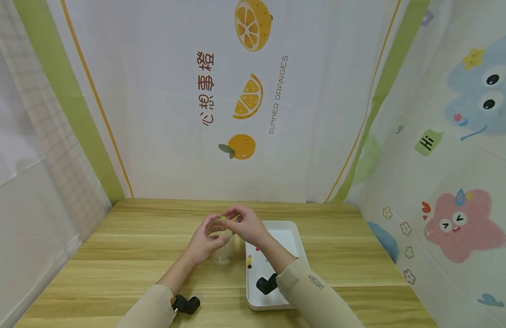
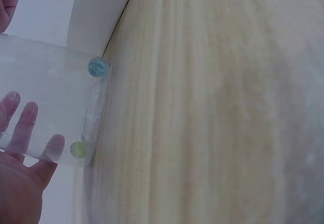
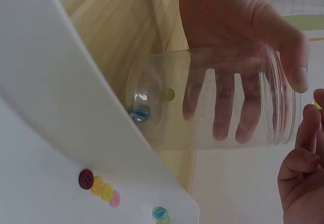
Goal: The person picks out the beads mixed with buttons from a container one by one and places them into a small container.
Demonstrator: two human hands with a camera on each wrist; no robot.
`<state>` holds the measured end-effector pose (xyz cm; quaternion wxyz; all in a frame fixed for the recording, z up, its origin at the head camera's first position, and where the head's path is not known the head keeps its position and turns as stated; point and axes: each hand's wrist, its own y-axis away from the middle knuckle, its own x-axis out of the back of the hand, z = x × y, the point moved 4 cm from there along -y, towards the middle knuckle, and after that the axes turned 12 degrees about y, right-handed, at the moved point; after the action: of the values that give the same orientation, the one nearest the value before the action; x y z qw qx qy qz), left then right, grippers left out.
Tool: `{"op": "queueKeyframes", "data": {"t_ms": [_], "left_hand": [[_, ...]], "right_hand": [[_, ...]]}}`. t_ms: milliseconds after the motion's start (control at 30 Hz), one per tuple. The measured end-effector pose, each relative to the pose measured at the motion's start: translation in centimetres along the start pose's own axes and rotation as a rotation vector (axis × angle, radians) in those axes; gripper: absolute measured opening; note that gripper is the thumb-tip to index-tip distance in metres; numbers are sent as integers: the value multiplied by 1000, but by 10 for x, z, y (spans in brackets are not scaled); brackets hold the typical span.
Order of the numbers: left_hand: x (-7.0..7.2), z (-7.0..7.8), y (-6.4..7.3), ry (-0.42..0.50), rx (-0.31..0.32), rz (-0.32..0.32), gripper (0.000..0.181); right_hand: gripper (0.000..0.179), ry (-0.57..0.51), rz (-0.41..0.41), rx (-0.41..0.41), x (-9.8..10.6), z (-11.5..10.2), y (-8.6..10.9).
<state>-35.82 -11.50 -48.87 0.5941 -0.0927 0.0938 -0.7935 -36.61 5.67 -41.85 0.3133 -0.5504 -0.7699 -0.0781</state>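
My left hand [image 1: 199, 243] grips a clear jar [image 3: 202, 133] round its upper part, thumb near the threaded mouth. The jar stands beside the white tray's left edge. At its bottom lie a blue marble [image 2: 98, 67] and a green marble [image 2: 78, 149]. Over the jar's mouth, my right hand [image 1: 246, 226] pinches a small yellow-green piece [image 3: 317, 104]; fingertips cover most of it, so its kind is unclear.
The white tray [image 1: 277, 232] sits on the wooden table [image 1: 343, 259], right of the jar. A dark red button [image 3: 86, 179] lies in it with yellow and pink buttons [image 3: 115, 198] in a row. A blue marble [image 3: 160, 213] is near its corner.
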Motion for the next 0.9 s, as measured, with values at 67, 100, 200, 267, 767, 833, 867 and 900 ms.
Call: {"op": "queueKeyframes", "data": {"t_ms": [67, 100, 200, 267, 767, 833, 867, 900], "left_hand": [[0, -1, 0, -2, 1, 1, 70], [0, -1, 0, -1, 0, 2, 70], [1, -1, 0, -1, 8, 3, 71], [1, -1, 0, 4, 14, 4, 72], [0, -2, -1, 14, -11, -9, 69], [0, -2, -1, 11, -13, -9, 69], [0, -2, -1, 12, -15, -8, 69], [0, -2, -1, 13, -17, -7, 69]], "right_hand": [[22, 4, -1, 6, -1, -1, 0], [21, 8, 0, 8, -1, -2, 0], [20, 21, 2, 12, -3, -3, 0], [20, 32, 4, 14, -3, -4, -1], [38, 17, 19, 27, 3, 2, 0], [40, 6, 22, 28, 5, 3, 0], [40, 5, 24, 27, 5, 3, 0], [40, 3, 26, 24, 6, 4, 0]]}}
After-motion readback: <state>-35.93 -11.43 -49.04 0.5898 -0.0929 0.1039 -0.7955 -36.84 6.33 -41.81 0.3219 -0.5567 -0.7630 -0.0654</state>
